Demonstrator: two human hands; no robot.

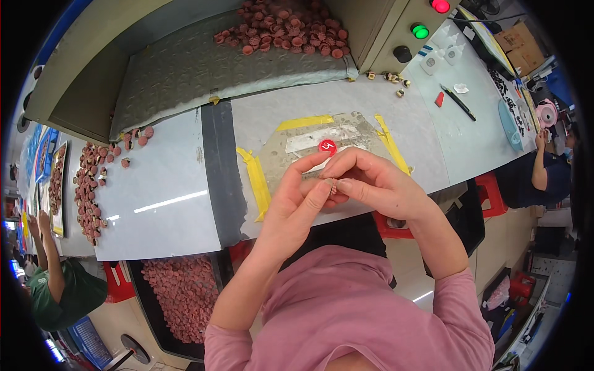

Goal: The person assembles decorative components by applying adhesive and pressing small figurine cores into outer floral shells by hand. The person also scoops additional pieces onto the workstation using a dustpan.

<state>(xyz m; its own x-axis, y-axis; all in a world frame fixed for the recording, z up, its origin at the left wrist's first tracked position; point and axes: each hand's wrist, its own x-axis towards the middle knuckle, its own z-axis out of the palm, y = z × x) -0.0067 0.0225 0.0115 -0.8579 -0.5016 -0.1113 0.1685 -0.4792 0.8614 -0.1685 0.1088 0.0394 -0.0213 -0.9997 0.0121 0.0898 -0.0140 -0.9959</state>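
My left hand (303,201) and my right hand (377,182) meet over the near edge of the worktable. Their thumbs and fingertips are closed together on one small pinkish, ridged piece (333,187), mostly hidden by the fingers. Just beyond the fingers, a round red disc (327,146) with a white mark lies on a worn grey mat (278,154). Yellow tape (257,185) fastens the mat's edges to the white table (167,210).
Small pink cup-shaped pieces (291,31) are heaped inside a grey machine (80,68); two-tone pieces (90,191) lie at left. A black bin (219,272) below holds many more. A black pen-like tool (458,102) lies at right. Co-workers in green (68,287) and navy (550,179) sit either side.
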